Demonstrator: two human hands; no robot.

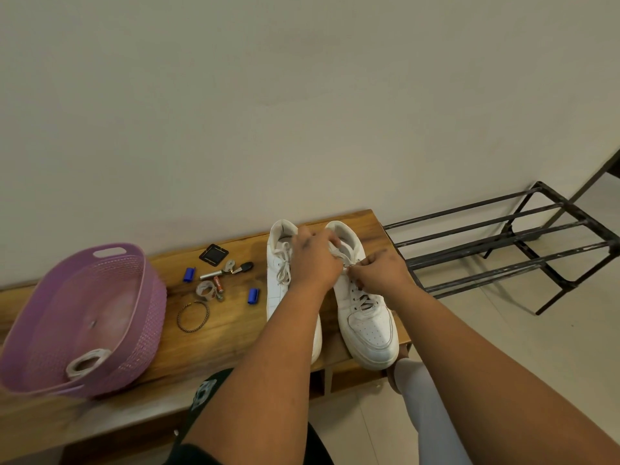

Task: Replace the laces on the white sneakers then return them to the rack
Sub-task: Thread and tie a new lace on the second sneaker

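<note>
- Our left hand and right hand pinch a flat lace with curled fingers.
- Smooth white sneakers on the grained wooden table; black metal rack beside.

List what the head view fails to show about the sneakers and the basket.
- Left sneaker: its toe and most of its side hidden by the left forearm.
- Right sneaker: upper eyelets covered by the left hand and right hand.
- Purple basket: left edge cut off by the frame.

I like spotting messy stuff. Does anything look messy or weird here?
Yes. Small bits lie scattered on the bench: batteries, blue clips, a bangle. The purple basket sits tilted, hanging over the front edge.
</note>
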